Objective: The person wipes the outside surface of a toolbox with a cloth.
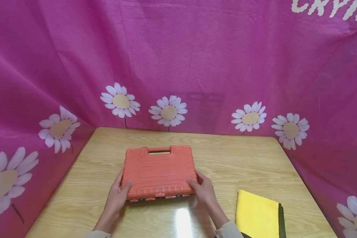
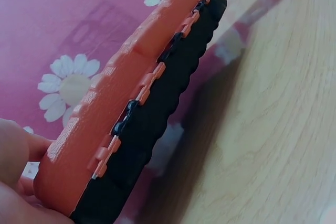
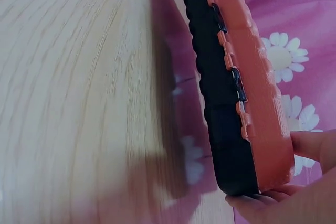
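Note:
Both hands hold a closed tool case [image 1: 160,170] with an orange lid, a black base and a handle cut-out on its far edge. My left hand [image 1: 118,195] grips its left side, thumb on the lid, and my right hand [image 1: 204,190] grips the right side the same way. In the left wrist view the hinged edge of the case [image 2: 131,77] faces the camera, and a gap shows between it and the table. The right wrist view shows fingers [image 3: 252,205] under the black base of the case [image 3: 226,129].
A folded yellow cloth [image 1: 257,215] with a dark border lies on the wooden table [image 1: 226,158], right of my right forearm. A pink curtain [image 1: 178,59] printed with white daisies hangs behind and along both sides of the table.

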Motion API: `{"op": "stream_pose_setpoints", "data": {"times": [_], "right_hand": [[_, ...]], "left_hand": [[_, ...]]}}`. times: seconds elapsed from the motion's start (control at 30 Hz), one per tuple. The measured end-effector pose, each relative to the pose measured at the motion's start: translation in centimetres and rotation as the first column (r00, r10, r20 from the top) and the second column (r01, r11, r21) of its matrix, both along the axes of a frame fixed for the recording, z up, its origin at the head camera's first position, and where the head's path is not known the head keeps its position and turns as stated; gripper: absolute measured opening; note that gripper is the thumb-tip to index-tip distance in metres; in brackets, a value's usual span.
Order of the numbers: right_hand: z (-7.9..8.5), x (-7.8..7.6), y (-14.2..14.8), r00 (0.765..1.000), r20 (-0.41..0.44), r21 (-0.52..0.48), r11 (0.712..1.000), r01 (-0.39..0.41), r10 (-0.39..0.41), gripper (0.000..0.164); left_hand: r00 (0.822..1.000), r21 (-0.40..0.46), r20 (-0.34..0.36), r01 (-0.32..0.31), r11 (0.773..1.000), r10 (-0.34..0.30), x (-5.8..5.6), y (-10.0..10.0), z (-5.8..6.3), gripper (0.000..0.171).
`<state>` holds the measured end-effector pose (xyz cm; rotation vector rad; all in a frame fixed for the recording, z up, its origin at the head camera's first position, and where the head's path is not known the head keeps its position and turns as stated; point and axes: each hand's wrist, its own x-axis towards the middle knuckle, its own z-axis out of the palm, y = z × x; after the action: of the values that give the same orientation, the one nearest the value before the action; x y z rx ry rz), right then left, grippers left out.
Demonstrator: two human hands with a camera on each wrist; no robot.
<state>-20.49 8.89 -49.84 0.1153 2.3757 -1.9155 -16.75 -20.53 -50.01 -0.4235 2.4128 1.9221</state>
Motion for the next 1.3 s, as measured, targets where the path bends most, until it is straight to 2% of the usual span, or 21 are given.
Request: {"op": "stream_pose_setpoints", "data": {"times": [0.43,0.93,1.13,1.3], "right_hand": [[-0.3,0.7,2.5,0.999,0.025,0.007,0.999,0.047,-0.047,0.056],[-0.5,1.1,5.2,0.996,0.031,0.028,0.996,0.085,-0.086,0.053],[-0.7,1.4,6.5,0.993,0.060,0.054,0.994,0.095,-0.098,0.054],[-0.6,1.4,7.1,0.990,0.104,0.013,0.995,0.099,-0.100,0.056]], "left_hand": [[0.999,0.065,0.014,0.038,0.997,-0.039,-0.9,2.2,-0.8,0.073],[0.996,0.106,-0.011,0.085,0.991,-0.085,-1.7,4.3,-1.4,0.066],[0.993,0.116,-0.018,0.115,0.987,-0.114,-1.7,5.5,-1.7,0.067],[0.992,0.110,-0.031,0.122,0.986,-0.119,-1.7,6.1,-1.8,0.066]]}}
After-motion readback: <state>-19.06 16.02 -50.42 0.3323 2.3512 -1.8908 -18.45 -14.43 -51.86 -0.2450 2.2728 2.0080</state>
